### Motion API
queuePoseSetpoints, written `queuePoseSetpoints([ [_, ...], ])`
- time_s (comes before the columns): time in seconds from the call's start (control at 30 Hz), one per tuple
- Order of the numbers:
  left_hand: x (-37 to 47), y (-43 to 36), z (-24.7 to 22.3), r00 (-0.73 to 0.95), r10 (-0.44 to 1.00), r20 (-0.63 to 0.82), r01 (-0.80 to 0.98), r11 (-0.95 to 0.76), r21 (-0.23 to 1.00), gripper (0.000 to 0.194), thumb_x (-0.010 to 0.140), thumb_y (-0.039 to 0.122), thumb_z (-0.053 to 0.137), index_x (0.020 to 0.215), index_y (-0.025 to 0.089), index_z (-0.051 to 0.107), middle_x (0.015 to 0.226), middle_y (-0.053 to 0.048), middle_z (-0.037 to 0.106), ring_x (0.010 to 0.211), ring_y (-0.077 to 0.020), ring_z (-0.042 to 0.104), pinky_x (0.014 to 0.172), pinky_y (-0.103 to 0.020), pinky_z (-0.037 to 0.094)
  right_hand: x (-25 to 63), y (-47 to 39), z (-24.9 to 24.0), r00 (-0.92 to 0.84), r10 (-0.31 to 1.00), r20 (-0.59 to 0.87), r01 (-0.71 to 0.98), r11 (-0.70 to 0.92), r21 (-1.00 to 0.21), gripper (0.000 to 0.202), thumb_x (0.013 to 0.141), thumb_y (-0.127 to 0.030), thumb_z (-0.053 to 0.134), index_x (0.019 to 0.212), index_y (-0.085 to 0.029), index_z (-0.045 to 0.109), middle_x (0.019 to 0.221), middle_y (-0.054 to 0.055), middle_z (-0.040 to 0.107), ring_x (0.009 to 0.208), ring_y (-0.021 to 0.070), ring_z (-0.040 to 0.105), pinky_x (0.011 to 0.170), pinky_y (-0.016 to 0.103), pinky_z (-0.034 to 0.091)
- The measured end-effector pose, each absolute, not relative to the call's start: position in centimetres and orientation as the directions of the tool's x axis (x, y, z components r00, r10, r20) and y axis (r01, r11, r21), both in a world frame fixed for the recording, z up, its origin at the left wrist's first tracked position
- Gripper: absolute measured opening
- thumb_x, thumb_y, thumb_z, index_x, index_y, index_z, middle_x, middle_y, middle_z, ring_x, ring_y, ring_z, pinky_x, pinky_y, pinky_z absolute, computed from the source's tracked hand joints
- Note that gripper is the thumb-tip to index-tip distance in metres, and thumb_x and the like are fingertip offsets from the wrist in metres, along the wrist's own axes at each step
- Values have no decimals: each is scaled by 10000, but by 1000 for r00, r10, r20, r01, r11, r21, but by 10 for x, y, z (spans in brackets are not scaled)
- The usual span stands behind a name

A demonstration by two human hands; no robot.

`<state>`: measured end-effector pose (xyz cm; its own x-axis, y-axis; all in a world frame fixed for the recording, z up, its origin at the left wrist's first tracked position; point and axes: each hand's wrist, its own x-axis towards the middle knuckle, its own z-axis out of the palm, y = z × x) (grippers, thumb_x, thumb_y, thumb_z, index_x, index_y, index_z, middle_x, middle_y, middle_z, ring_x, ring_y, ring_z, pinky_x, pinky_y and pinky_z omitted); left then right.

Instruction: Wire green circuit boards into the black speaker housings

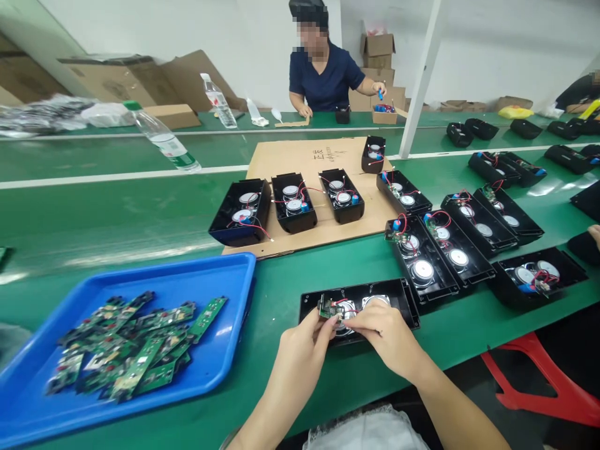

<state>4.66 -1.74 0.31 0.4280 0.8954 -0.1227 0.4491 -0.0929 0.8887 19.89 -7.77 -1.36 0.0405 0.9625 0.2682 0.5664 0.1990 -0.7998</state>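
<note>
A black speaker housing (309, 301) with two round drivers lies on the green table in front of me. Over its left part, my left hand (307, 337) grips a small green circuit board (328, 309) between thumb and fingers. My right hand (385, 328) is pinched at the board's right side, beside a thin red wire; what its fingertips hold is too small to tell. More green circuit boards (140, 350) are heaped in a blue tray (244, 294) at the left.
Several open speaker housings (293, 203) stand on a cardboard sheet (267, 159) and along the right. Bottles (169, 147) lean behind the tray. A person (323, 78) sits across the table. At the lower right is a red stool (544, 381).
</note>
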Motion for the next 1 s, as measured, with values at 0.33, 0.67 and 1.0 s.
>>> queuePoseSetpoints([
  [0.33,46,-21,3,473,880,-52,483,-210,850,194,841,324,463,768,234,619,661,-21,730,629,-221,705,565,-272,533,192,-72,-17,8,918,397,824,219,-523,113,838,-118,615,745,-181,620,712,-10,653,703,156,479,674,322,312],
  [0.67,45,-22,5,531,847,28,515,-349,783,232,855,291,398,757,220,596,584,-6,665,533,-195,639,528,-258,469,189,-68,-22,-81,897,435,902,252,-351,177,882,-114,547,715,-172,540,635,8,595,659,171,463,679,331,308],
  [1.0,42,-18,2,565,824,41,372,-299,879,231,860,279,427,883,194,641,754,-20,733,632,-184,684,590,-239,516,192,-62,-25,79,901,427,781,210,-588,348,718,-55,716,825,-211,423,712,-12,606,683,183,534,643,310,426],
])
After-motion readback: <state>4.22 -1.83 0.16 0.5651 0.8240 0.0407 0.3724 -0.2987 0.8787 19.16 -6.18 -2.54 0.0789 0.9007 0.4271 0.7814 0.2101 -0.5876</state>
